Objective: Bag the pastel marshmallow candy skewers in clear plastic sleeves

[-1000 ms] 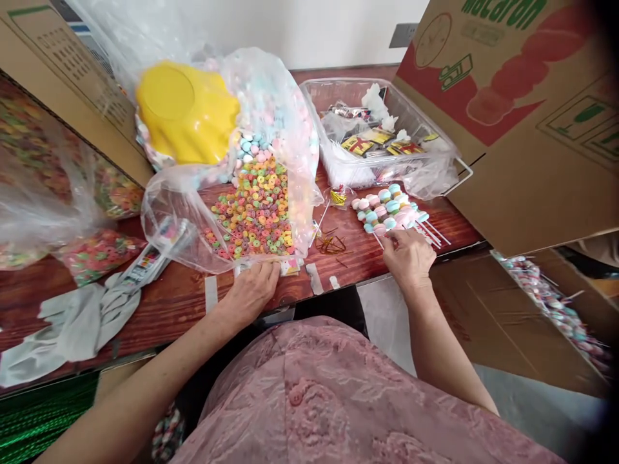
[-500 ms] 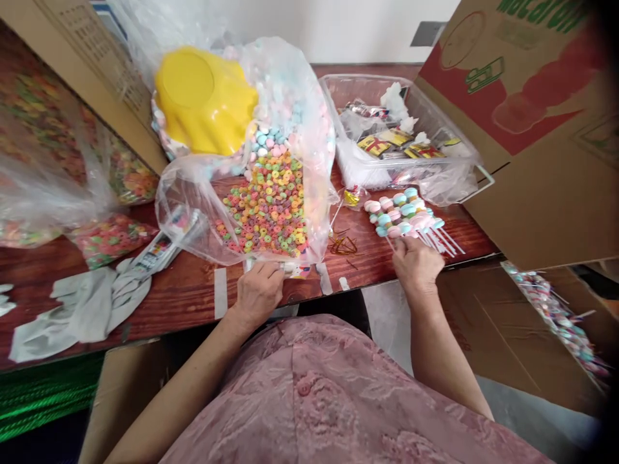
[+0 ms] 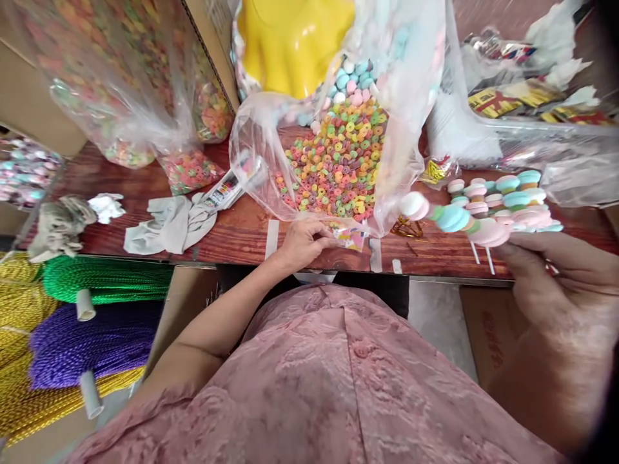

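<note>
My right hand [image 3: 565, 283], large and close at the right, pinches a candy skewer [image 3: 452, 219] of pink, blue and white pieces with small rings between them. The skewer points left above the table; its stick is hidden by my fingers. Behind it lie several similar candy skewers [image 3: 507, 196], white sticks toward me. My left hand [image 3: 304, 246] rests at the table's front edge, thumb and forefinger closed at the left end of a small printed plastic bag [image 3: 352, 237]. Just beyond is a clear bag with many colourful ring candies [image 3: 338, 161].
A yellow bowl [image 3: 294, 45] sits upside down among pastel candies. At right is a clear bin [image 3: 546, 132] with packets; gold twist ties [image 3: 409, 225] lie nearby. Grey gloves [image 3: 169, 222] and a red gummy bag [image 3: 188, 169] are leftward, with green cord [image 3: 111, 277] below the edge.
My right hand has lifted a candy skewer off the pile and brought it nearer to me. My left hand stays by the printed bag. The view has swung left and down.
</note>
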The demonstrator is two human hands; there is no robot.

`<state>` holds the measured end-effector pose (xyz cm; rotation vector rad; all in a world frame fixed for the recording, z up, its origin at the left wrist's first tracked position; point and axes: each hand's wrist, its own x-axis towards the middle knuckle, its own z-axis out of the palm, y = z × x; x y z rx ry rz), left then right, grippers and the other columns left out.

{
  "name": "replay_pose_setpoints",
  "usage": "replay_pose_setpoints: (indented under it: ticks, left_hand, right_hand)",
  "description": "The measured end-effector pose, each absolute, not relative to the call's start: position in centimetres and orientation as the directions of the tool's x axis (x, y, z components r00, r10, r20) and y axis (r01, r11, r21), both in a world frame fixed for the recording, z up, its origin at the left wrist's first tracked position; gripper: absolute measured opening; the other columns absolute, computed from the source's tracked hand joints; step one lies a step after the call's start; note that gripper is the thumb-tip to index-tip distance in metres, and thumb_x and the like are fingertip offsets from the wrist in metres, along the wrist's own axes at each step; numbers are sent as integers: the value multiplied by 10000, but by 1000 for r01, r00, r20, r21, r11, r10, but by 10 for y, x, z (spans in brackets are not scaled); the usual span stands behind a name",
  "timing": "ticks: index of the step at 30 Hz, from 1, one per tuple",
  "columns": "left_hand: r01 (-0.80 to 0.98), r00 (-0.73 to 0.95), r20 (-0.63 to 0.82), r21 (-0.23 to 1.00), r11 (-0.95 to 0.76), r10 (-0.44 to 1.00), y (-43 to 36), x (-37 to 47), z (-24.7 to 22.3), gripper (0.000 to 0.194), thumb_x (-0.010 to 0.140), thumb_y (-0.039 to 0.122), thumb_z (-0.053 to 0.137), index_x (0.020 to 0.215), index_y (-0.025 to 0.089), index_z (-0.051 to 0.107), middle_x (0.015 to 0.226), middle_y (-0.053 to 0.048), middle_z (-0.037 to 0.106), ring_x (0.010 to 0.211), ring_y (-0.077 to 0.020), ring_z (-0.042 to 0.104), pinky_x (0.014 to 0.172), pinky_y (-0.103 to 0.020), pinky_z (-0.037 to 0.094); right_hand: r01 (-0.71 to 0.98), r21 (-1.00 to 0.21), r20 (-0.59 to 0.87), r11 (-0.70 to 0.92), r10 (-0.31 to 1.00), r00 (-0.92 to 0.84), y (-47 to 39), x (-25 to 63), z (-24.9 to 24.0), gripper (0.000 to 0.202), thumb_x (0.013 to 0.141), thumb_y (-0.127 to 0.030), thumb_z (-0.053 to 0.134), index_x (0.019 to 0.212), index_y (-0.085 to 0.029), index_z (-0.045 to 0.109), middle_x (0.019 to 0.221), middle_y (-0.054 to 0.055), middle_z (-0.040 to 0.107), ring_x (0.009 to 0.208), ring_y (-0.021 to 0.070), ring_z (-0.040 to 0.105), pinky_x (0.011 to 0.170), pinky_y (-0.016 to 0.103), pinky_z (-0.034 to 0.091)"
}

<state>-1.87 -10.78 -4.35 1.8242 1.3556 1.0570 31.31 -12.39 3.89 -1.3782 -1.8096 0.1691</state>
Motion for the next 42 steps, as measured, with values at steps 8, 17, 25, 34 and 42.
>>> replay_pose_setpoints:
  ticks: [8, 17, 25, 34, 42]
  left_hand:
    - [411, 324, 331, 794, -448, 886, -110, -33, -48, 46, 840, 202, 713, 831, 187, 756, 849, -26, 759, 791, -147, 687, 759, -264, 504]
    - [387, 308, 331, 813, -435, 892, -106, -31, -51, 68, 825, 235, 738, 783, 185, 753, 779, -18, 755, 718, -144, 667, 722, -266, 487]
    - [410, 334, 290, 812, -415, 897, -107, -32, -51, 47, 833, 225, 721, 823, 190, 751, 837, -32, 747, 785, -156, 677, 746, -279, 499]
    - [397, 340, 328, 799, -451, 881, -107, -31, -49, 60, 834, 213, 727, 799, 173, 754, 775, -25, 728, 764, -147, 662, 734, -266, 491]
    - [453, 366, 357, 738, -500, 859, -108, -27, -48, 46, 829, 173, 723, 787, 174, 744, 778, -21, 712, 765, -139, 645, 728, -257, 479]
  right_hand:
    - [606, -595, 382, 528, 849, -365, -129, 302, 45, 103, 836, -181, 704, 902, -246, 749, 824, -7, 735, 691, 127, 662, 639, 249, 506]
    - [627, -440, 365, 643, 766, -529, -134, 297, 44, 129, 891, -177, 628, 959, -232, 724, 833, 1, 721, 693, 120, 670, 637, 232, 504]
    - [701, -263, 406, 663, 735, -544, -132, 296, 52, 86, 885, -198, 637, 905, -213, 720, 814, 16, 738, 672, 132, 686, 605, 227, 497]
    - [718, -121, 417, 686, 691, -590, -141, 296, 61, 122, 879, -160, 655, 979, -209, 705, 822, 8, 734, 652, 115, 666, 578, 215, 454]
    - [669, 244, 422, 702, 544, -725, -152, 277, 65, 103, 864, -132, 637, 925, -171, 711, 746, 21, 719, 611, 145, 621, 576, 277, 410]
